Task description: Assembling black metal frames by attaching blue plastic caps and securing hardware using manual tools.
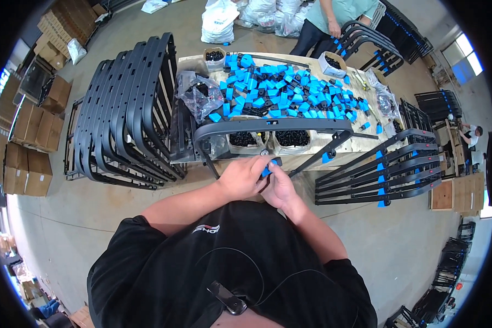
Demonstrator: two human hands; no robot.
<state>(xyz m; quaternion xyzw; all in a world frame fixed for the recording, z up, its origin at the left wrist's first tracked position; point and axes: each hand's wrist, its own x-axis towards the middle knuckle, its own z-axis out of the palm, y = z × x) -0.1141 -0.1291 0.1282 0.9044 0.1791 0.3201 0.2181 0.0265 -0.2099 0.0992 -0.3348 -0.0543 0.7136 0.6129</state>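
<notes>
Close in front of my chest, both hands meet around a small blue and black plastic piece (266,171). My left hand (241,177) is closed, its curled fingers against the piece from the left. My right hand (280,189) grips it from the right, with the thumb raised along it. A small round metallic end shows just above the left fingers; its kind is unclear. Beyond my hands a black curved tubular frame (273,127) stands against the table edge, its legs running down on both sides. One blue piece (327,158) sits on its right leg.
A wooden table (333,143) holds a heap of blue and black pieces (279,90). Boxes of small black parts (292,139) stand at its near edge. Black frames are stacked at left (120,109) and right (377,172). Another person (333,22) handles frames at the far right.
</notes>
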